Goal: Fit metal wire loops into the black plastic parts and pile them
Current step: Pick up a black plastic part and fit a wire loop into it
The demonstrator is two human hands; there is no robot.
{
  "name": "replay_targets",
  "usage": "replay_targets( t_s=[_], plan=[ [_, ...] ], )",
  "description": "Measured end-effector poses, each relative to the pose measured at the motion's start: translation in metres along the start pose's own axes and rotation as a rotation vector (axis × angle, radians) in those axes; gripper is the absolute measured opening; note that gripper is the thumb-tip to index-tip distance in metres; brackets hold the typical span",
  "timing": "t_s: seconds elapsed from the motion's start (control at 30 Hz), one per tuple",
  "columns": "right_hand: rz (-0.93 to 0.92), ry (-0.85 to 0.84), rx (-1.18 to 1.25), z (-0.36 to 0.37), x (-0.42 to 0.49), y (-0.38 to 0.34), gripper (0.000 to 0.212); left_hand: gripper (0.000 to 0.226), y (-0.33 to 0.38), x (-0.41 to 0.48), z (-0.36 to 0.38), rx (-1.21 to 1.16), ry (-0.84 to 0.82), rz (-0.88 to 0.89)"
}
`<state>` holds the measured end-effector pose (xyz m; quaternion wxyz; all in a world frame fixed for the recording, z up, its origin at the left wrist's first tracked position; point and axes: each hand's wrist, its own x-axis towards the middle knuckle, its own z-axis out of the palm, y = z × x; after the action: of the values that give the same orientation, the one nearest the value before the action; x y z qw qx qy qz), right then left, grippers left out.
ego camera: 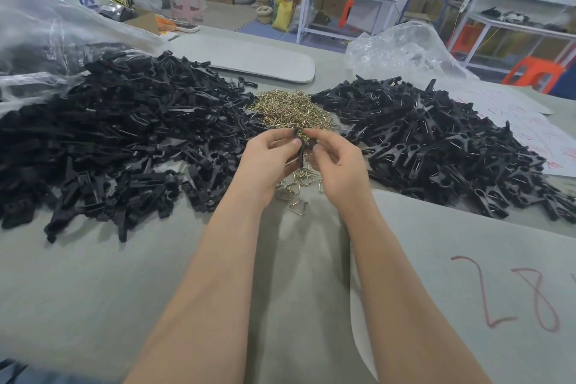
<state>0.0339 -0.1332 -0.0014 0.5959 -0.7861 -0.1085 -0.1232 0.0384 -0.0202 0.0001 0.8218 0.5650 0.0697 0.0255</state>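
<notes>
Left hand (268, 162) and right hand (338, 167) meet over the counter (93, 274) — each grip pinches the same black plastic part (300, 148). Wire loops (290, 111) heap at 12 o'clock; left pile (124, 134) at 9, right pile (436, 140) at 3.

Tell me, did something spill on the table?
A little. Several gold wire loops lie scattered on the table beneath the left hand and right hand, apart from the big wire heap. One black part also sits alone behind the left pile. Nothing looks broken.
</notes>
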Motion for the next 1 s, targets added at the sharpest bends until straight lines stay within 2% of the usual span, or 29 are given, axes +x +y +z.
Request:
replay_targets(
  t_s=[0.13,0.3,0.57,0.8,1.0],
  plan=[
    [0.028,0.039,0.043,-0.001,0.000,0.004,0.029,0.018,-0.001,0.000,0.001,0.044,-0.020,0.030],
    [0.077,0.036,0.112,-0.004,0.003,0.002,0.018,0.019,-0.002,0.000,0.001,0.109,-0.022,0.089],
    [0.086,0.022,0.107,-0.004,0.001,0.000,0.021,0.020,-0.004,0.001,0.000,0.175,-0.002,0.137],
    [0.109,0.047,0.160,-0.005,0.000,-0.004,0.018,0.014,0.001,-0.003,-0.001,0.009,-0.053,0.081],
    [0.245,0.013,0.428,-0.010,0.002,-0.005,0.015,0.009,0.004,-0.007,0.001,-0.052,-0.092,0.060]
  ],
)
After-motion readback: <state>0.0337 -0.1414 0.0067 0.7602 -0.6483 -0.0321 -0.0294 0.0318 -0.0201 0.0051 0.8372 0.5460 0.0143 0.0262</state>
